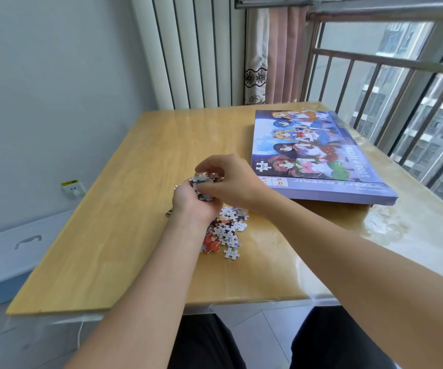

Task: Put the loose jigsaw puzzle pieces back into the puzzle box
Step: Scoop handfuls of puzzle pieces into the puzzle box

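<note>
The left hand [192,202] cups a clump of puzzle pieces [205,183] like a bowl while the right hand [228,182] pinches more onto it; the remaining pile [228,229] lies just beneath, the closed box [319,155] right of both hands.

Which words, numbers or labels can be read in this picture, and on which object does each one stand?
"1000 PIECES": on the lid of the puzzle box, along its right edge.
"JIGSAW PUZZLE": on the box's near side wall, upside down from this view and partly blurred.
"D": on a small orange label at the box's near left corner; the neighbouring letters are too blurred to read.
Yellow sticker on the wall socket: too small to read.
White puzzle-piece logo on the lid: text too small.
</note>
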`<state>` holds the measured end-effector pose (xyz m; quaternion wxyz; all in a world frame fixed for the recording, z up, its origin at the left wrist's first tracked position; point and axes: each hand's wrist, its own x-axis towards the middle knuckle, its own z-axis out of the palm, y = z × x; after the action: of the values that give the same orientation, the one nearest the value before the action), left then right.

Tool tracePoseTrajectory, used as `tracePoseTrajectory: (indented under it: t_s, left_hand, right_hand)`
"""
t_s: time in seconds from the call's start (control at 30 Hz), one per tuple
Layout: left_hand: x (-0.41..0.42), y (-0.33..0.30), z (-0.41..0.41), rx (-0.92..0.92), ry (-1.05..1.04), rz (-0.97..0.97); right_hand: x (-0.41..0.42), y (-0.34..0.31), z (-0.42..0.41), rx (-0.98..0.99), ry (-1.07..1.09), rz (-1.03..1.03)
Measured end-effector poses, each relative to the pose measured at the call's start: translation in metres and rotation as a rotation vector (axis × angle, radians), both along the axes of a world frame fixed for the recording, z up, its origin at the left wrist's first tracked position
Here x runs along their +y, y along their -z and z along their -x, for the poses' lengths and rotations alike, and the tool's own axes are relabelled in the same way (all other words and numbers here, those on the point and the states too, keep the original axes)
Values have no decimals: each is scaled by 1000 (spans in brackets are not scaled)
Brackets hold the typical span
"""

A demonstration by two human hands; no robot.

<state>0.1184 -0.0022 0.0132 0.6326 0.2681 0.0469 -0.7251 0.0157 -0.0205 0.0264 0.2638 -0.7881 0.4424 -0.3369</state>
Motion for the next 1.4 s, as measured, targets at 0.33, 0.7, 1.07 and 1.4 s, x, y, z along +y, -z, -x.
tracePoseTrajectory:
  t_s: [0.33,0.7,1.07,1.4]
  left_hand:
    - [4,14,-1,-74,-76,-70]
    - [19,-17,58,-107,38,-76]
    - [0,-86,140,-46,84,-97]
    - [-22,-92,145,-146,29,-39]
  right_hand:
    - [-5,-26,95,707,18,-18]
    - [-10,-44,136,749,325,320]
    - [-9,-122,130,622,315,368]
    - [-15,-126,151,577,225,295]
